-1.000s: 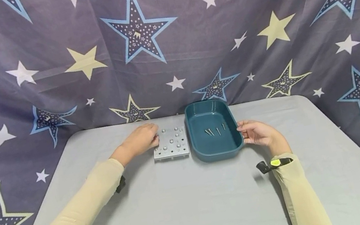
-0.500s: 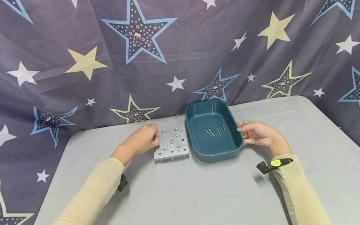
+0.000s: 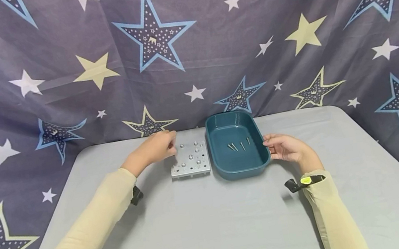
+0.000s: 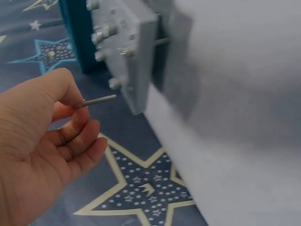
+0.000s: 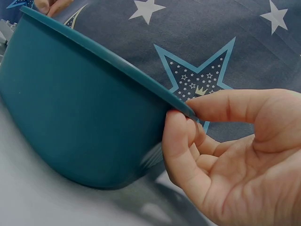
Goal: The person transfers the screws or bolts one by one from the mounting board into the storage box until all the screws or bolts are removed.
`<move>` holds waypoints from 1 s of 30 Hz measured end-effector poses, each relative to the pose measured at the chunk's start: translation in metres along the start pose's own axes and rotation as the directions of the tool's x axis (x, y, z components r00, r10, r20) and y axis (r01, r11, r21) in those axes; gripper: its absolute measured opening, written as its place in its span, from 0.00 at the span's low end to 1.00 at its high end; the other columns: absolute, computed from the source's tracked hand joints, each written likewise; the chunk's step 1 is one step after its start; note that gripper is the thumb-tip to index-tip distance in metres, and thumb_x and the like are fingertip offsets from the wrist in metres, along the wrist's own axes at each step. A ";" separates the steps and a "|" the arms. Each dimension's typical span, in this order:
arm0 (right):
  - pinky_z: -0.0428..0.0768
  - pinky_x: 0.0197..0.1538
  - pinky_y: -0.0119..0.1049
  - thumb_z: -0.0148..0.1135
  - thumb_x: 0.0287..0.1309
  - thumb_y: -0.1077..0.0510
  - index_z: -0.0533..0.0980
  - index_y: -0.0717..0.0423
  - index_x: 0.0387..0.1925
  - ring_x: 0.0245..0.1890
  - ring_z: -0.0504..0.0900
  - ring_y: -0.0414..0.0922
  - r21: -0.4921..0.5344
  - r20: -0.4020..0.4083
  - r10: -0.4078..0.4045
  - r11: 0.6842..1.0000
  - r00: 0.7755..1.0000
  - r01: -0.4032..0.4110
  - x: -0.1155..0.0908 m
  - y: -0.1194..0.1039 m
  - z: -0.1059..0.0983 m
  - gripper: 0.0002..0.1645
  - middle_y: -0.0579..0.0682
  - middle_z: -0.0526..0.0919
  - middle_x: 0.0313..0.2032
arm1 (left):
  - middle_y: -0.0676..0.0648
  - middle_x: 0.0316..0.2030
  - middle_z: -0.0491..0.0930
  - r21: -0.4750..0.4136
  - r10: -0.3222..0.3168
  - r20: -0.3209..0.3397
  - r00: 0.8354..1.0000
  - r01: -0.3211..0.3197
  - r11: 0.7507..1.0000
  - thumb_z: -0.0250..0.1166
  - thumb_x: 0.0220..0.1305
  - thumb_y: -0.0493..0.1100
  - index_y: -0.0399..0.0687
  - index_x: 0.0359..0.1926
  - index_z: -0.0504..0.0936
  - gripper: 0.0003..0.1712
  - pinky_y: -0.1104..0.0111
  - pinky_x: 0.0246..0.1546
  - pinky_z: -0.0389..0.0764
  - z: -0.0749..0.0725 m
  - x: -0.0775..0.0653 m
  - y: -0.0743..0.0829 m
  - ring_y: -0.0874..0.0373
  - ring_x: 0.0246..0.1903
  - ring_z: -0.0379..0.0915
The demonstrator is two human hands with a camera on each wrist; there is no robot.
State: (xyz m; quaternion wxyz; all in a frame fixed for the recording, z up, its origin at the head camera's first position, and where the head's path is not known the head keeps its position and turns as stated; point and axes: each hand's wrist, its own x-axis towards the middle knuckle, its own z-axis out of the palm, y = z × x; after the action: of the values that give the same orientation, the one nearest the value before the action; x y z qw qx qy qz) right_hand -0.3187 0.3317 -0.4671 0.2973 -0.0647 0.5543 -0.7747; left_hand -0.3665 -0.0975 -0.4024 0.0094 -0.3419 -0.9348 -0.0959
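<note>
Between the thumb and forefinger of my left hand (image 3: 155, 148) a thin metal screw (image 4: 101, 100) is pinched, its bare shank pointing at the plate and its head hidden by the fingers. That hand is above the left edge of a silver metal plate (image 3: 191, 172), which has several holes and several screws seated in it. Just right of the plate is a dark teal plastic bin (image 3: 243, 173) with several loose screws (image 3: 242, 146) lying on its floor. My right hand (image 3: 285, 147) pinches the bin's right rim, thumb over the top and forefinger below, as the right wrist view shows.
The plate and bin stand side by side near the far edge of a table (image 3: 218, 228) with a pale grey cover. Behind the table hangs a dark curtain (image 3: 213, 64) printed with stars. Both wrists wear black camera mounts (image 3: 294, 184).
My left hand has lifted slightly up from the plate's left side, with the screw in its fingers. The right hand, the bin and its loose screws stay as they were.
</note>
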 end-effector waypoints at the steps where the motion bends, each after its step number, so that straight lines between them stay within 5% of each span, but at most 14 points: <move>1: 0.83 0.36 0.30 0.34 0.76 0.69 0.72 0.54 0.43 0.31 0.83 0.38 -0.002 -0.002 0.000 1.000 1.000 0.000 0.000 0.000 0.000 0.17 0.43 0.83 0.30 | 0.50 0.26 0.72 0.001 -0.002 0.002 1.000 0.002 1.000 0.65 0.57 0.37 0.48 0.30 0.73 0.07 0.67 0.30 0.70 -0.003 0.001 0.001 0.58 0.27 0.66; 19: 0.83 0.36 0.30 0.35 0.76 0.68 0.72 0.53 0.42 0.31 0.82 0.37 -0.019 -0.008 0.007 1.000 1.000 -0.007 0.000 0.000 0.000 0.17 0.42 0.82 0.30 | 0.52 0.22 0.71 -0.073 0.077 0.008 0.997 -0.076 0.994 0.61 0.56 0.34 0.50 0.25 0.72 0.09 0.65 0.33 0.70 -0.063 0.034 0.040 0.58 0.26 0.67; 30: 0.83 0.36 0.30 0.34 0.76 0.69 0.73 0.52 0.40 0.31 0.82 0.38 0.008 0.012 0.006 1.000 1.000 -0.007 0.000 0.000 -0.001 0.19 0.42 0.82 0.30 | 0.53 0.20 0.71 -0.073 0.092 0.069 0.993 -0.087 0.994 0.65 0.55 0.33 0.50 0.22 0.73 0.12 0.62 0.41 0.75 -0.085 0.061 0.069 0.57 0.26 0.67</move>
State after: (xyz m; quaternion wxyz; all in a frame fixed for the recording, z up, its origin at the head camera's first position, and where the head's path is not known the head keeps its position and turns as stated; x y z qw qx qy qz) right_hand -0.3189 0.3323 -0.4675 0.3034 -0.0663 0.5494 -0.7756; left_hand -0.3728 -0.0224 -0.3017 -0.0324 -0.3867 -0.9143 -0.1157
